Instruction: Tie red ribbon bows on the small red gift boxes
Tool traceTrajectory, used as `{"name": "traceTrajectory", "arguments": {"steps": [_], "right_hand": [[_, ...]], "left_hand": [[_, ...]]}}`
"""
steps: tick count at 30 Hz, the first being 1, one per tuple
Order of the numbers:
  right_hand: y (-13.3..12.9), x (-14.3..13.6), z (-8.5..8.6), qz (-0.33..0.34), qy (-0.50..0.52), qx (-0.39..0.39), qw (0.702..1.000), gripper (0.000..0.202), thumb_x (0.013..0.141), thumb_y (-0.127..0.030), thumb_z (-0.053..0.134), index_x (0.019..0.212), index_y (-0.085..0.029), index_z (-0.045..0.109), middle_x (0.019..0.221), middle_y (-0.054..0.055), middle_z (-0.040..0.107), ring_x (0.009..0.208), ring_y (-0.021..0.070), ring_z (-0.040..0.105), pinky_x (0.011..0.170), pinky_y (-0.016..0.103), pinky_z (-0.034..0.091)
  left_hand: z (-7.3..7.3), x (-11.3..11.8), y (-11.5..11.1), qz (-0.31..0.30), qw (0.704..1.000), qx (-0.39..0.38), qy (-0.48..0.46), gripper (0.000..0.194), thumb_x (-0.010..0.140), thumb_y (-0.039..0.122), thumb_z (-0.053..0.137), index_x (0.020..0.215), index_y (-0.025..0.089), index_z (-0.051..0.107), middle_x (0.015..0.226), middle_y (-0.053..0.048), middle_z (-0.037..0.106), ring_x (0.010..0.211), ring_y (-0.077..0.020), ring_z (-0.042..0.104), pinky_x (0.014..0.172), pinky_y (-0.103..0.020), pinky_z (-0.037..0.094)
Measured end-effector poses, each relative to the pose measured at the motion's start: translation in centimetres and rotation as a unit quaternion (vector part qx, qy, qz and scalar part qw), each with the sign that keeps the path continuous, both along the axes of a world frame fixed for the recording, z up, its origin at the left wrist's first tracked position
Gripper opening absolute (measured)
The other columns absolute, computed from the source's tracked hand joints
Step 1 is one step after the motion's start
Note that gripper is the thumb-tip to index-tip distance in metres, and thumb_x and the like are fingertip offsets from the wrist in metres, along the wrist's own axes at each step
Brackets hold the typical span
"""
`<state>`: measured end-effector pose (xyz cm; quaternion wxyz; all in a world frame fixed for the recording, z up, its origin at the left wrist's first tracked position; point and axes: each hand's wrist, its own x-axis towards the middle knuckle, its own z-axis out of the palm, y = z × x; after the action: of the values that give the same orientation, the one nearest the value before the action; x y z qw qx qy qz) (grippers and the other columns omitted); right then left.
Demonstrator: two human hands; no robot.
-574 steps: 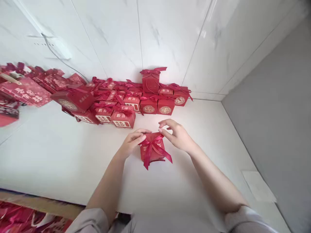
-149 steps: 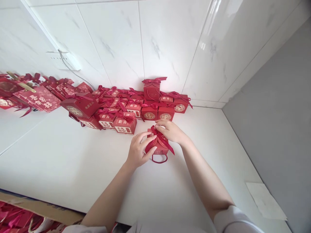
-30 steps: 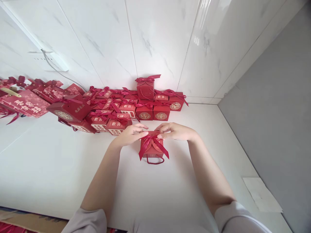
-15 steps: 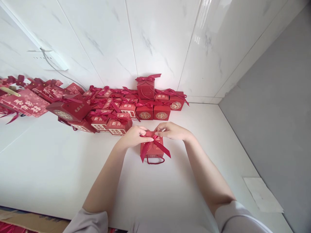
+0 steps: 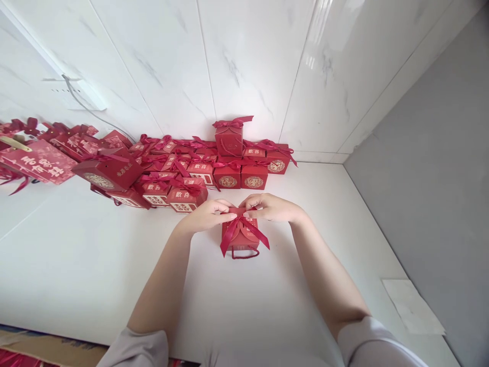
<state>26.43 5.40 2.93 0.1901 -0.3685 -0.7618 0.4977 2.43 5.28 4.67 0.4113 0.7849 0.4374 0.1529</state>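
A small red gift box (image 5: pixel 240 239) with a cord handle at its near side stands on the white table, in front of me. A dark red ribbon (image 5: pixel 260 236) is tied on its top, with two tails hanging toward me. My left hand (image 5: pixel 210 215) is at the box's upper left, thumb and fingers closed on the ribbon near the knot. From the right, my right hand (image 5: pixel 267 208) pinches the ribbon on the other side of the knot. The loops are mostly hidden by the fingers.
Several ribboned red boxes (image 5: pixel 228 176) stand in rows along the tiled wall, one stacked on top. Red patterned bags (image 5: pixel 44 162) lie at the left. A white paper (image 5: pixel 413 307) is on the right, and a cardboard box (image 5: pixel 49 349) at the lower left.
My left hand has shifted slightly left, its thumb moving off the middle of the knot. The knot and box top show more. My right hand has barely moved.
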Motion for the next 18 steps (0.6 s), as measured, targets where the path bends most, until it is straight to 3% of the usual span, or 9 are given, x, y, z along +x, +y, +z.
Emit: {"name": "traceTrajectory", "arguments": {"steps": [7,11,14,18], "right_hand": [[0.1,0.7,0.2,0.011,0.000,-0.003,1.000,0.024,0.088,-0.042,0.058,0.083,-0.022,0.070,0.109,0.003,0.066,0.094,0.0200,0.062,0.084,0.032,0.048],[-0.1,0.5,0.6,-0.001,0.030,-0.009,1.000,0.034,0.088,-0.053,0.056,0.084,-0.021,0.068,0.103,0.003,0.066,0.091,0.0195,0.061,0.081,0.032,0.048],[-0.3,0.2,0.8,-0.011,0.033,0.013,0.999,0.037,0.089,-0.055,0.054,0.083,-0.022,0.067,0.092,0.002,0.065,0.085,0.0184,0.059,0.077,0.031,0.047],[-0.2,-0.2,0.4,0.003,0.024,0.012,1.000,0.028,0.088,-0.049,0.059,0.086,-0.022,0.068,0.098,0.002,0.065,0.087,0.0184,0.059,0.079,0.032,0.048]], "left_hand": [[0.0,-1.4,0.6,-0.006,0.998,-0.056,0.011,0.039,0.087,0.054,0.052,0.079,0.021,0.072,0.109,-0.004,0.067,0.096,-0.0232,0.063,0.086,-0.032,0.049],[0.2,-0.8,0.3,0.043,0.998,-0.028,-0.021,0.038,0.089,0.055,0.051,0.095,0.024,0.072,0.117,-0.004,0.066,0.106,-0.0250,0.061,0.091,-0.034,0.048],[0.2,-0.3,0.0,0.064,0.997,-0.001,-0.041,0.038,0.087,0.056,0.054,0.087,0.023,0.072,0.125,-0.006,0.062,0.114,-0.0272,0.058,0.095,-0.037,0.048],[-0.1,0.1,0.0,0.035,0.999,-0.003,-0.016,0.033,0.080,0.053,0.063,0.073,0.022,0.068,0.131,-0.004,0.058,0.114,-0.0279,0.059,0.097,-0.040,0.047]]}}
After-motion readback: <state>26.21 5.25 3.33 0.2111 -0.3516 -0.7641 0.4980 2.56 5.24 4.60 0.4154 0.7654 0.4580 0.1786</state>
